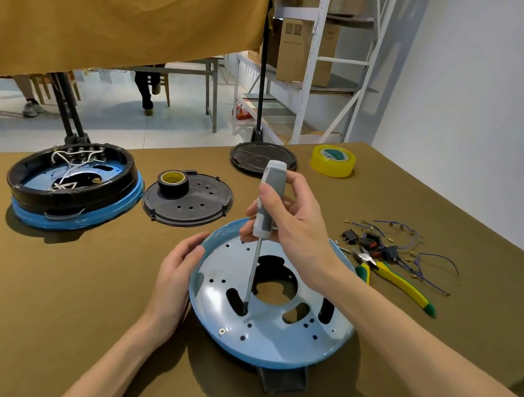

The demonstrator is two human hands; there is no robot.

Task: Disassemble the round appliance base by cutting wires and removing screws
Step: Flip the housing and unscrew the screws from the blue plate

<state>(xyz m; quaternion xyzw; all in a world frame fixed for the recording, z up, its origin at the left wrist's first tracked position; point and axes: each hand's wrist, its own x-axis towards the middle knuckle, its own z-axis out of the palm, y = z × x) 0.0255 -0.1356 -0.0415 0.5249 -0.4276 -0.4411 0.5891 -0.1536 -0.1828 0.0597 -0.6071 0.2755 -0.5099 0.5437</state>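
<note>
On the brown-covered surface (45, 287) the work looks well past its middle for the near unit. The base (270, 334), a pale blue round pan with cut-outs and many bare screw holes, sits at the near centre, stripped of wiring as far as can be seen; a black part shows through its openings and a dark tab sticks out below its near rim, so something is probably still fastened under it. A second unit (74, 185), far left, black ring on blue, still has white wires inside and looks untouched beyond its cover being off. Two black covers lie apart: one (187, 200) beside that unit with a tape roll (173, 182) on it, another (263, 159) farther back near yellow tape (333, 161). To the right lie cutters (398, 282) with yellow handles, touching a heap of cut blue wires and switches (390, 247), so the cutting seems done here. The right hand (297, 225) is wrapped round the grey screwdriver (268, 199), its tip down in the pan near a slot. The left hand (178, 274) cups the pan's left rim, fingers curved against it. A loose washer (222, 331) rests on the pan.
</note>
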